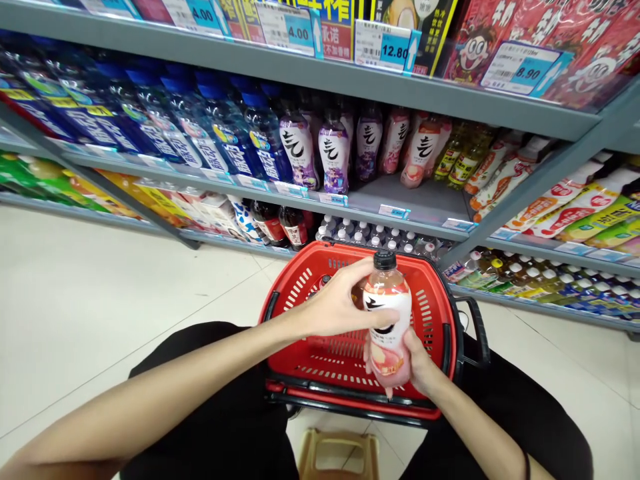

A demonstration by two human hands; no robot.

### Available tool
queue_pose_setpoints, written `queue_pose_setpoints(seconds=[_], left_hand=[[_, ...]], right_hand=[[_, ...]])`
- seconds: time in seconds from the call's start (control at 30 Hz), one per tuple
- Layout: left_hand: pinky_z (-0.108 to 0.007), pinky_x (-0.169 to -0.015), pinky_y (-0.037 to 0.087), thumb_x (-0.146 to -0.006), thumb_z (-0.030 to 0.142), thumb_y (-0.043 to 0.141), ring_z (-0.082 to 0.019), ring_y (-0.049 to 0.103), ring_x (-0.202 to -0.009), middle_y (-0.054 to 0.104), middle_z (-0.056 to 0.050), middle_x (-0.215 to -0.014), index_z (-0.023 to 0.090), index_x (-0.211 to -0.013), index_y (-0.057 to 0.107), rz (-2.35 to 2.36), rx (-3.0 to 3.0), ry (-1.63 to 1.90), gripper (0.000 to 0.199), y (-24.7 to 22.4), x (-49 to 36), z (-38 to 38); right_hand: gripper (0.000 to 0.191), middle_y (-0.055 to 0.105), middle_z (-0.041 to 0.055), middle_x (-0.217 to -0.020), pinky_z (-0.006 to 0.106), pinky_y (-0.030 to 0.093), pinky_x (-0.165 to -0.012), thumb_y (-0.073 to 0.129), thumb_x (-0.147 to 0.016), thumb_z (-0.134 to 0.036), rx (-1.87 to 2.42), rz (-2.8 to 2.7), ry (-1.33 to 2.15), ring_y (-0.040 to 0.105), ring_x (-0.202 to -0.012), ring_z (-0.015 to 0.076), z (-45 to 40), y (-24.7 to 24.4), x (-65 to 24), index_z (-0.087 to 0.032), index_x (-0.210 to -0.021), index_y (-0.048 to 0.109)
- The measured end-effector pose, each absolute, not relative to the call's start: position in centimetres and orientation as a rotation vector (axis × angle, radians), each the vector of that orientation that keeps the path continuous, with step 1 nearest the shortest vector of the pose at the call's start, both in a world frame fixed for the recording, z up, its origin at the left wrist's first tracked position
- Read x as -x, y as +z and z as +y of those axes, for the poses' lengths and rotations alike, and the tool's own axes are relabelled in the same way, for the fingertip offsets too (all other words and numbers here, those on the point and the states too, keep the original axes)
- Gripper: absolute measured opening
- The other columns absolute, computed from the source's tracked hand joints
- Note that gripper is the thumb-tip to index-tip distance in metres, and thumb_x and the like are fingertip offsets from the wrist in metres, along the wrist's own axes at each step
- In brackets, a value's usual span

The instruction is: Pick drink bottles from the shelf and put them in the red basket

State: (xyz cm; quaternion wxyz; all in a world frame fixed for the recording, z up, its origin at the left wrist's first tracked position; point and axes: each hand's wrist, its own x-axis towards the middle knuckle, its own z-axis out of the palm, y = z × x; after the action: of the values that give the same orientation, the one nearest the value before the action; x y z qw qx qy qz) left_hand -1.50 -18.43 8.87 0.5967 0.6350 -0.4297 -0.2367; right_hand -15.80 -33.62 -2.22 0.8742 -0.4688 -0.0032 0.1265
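Between my two hands, above the basket, is a pink drink bottle with a black cap and a white label bearing a black character. My left hand wraps the bottle's upper part, its thumb across the label. Around the lower part from the right closes my right hand, its far fingers mostly hidden behind the bottle. The bottle leans slightly. Beneath it stands a red shopping basket with slotted walls and black handles. A dark-capped item shows inside the basket, partly covered by my left hand.
A grey shelf rack spans the front, with blue-capped bottles, purple-labelled bottles and similar pink bottles. Small white-capped bottles fill the lowest shelf behind the basket. A beige stool is below, between my legs.
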Motion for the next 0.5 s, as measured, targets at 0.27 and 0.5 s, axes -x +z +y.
queue_pose_setpoints(seconds=[0.27,0.5], left_hand=[[-0.035,-0.083,0.057,-0.077,0.032,0.085,-0.022,0.068,-0.090,0.067,-0.008,-0.104,0.017,-0.116,0.050,-0.958,-1.278,-0.788,0.054,9.2,2.5,-18.1],[-0.041,-0.083,0.059,-0.061,0.040,0.095,-0.033,0.069,-0.104,0.069,-0.013,-0.112,0.018,-0.119,0.047,-0.791,-1.413,-0.763,0.079,8.4,3.0,-18.3]], right_hand=[[0.102,0.065,0.0181,-0.078,0.020,0.040,-0.030,0.043,-0.064,-0.105,0.757,-0.201,0.598,0.063,-0.059,0.0234,-33.0,-0.9,14.8,-0.011,-0.098,0.059],[0.098,0.067,0.0205,-0.081,0.034,0.054,-0.041,0.039,-0.061,-0.105,0.697,-0.202,0.686,0.068,-0.071,0.0311,-32.5,-0.7,15.1,-0.014,-0.092,0.056]])
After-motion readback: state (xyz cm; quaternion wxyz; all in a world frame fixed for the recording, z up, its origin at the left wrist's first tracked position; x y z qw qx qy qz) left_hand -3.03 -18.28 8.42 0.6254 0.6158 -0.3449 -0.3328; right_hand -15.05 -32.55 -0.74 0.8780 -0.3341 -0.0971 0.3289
